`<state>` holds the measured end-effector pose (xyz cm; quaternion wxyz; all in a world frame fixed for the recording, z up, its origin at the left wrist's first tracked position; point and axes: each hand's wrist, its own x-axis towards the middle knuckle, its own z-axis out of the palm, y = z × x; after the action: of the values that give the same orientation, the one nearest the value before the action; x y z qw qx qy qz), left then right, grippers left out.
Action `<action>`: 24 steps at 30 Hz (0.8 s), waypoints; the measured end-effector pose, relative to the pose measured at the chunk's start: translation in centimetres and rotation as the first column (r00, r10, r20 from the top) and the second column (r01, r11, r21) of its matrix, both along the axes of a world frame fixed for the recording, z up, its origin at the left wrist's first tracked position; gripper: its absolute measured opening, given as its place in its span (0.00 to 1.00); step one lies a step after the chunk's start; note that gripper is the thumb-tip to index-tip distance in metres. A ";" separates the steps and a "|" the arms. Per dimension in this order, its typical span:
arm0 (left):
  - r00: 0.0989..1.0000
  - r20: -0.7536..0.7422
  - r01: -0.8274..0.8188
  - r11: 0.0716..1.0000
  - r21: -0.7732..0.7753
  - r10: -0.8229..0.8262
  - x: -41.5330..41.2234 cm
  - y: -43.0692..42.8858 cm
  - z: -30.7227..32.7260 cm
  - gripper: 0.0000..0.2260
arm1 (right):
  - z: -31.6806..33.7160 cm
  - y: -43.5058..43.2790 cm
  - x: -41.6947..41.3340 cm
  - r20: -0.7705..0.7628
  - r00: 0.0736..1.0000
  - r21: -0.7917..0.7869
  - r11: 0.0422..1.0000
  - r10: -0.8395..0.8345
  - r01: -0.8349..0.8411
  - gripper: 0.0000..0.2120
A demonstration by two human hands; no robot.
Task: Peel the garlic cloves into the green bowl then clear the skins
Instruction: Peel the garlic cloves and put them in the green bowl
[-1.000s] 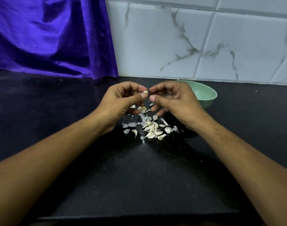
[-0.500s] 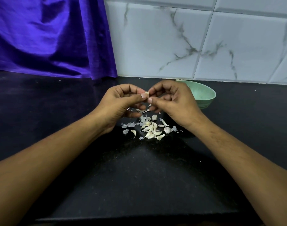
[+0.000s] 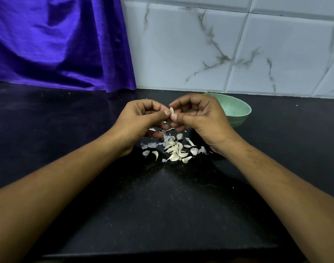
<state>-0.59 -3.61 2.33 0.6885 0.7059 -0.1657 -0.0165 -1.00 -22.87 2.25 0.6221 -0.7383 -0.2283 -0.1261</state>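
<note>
A home kitchen is indicated. A worktop of polished black stone with fine speckles (image 3: 162, 205) is seen running back to a wall faced with large glossy white tiles veined in grey like marble (image 3: 181, 54). Food is shown being prepared directly on the stone: a small heap of pale garlic cloves (image 3: 174, 149) is spread among thin papery white skins (image 3: 151, 145), and a small round pale-green bowl (image 3: 236, 111) is set near the wall. A single garlic clove (image 3: 171, 110) is pinched between a bare left hand (image 3: 139, 120) and right hand (image 3: 202, 118). A household touch is given by a shiny purple fabric drape (image 3: 58, 44) hung at the left.
</note>
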 end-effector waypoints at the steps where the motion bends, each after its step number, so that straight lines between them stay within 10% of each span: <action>1: 1.000 0.007 -0.001 1.000 0.007 0.001 -0.1 0.0 0.1 0.08 | 0.0 0.0 0.0 -0.012 1.000 0.013 1.000 0.007 -0.007 0.09; 24: 0.992 0.060 -0.120 0.978 0.171 0.111 -0.3 -0.2 0.7 0.05 | 0.0 0.3 -0.1 0.175 0.972 -0.289 0.935 -0.160 0.206 0.06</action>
<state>-0.91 -3.84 2.99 0.6197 0.7719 -0.1393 0.0269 -1.11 -22.55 2.21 0.4676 -0.8319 -0.2209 -0.2014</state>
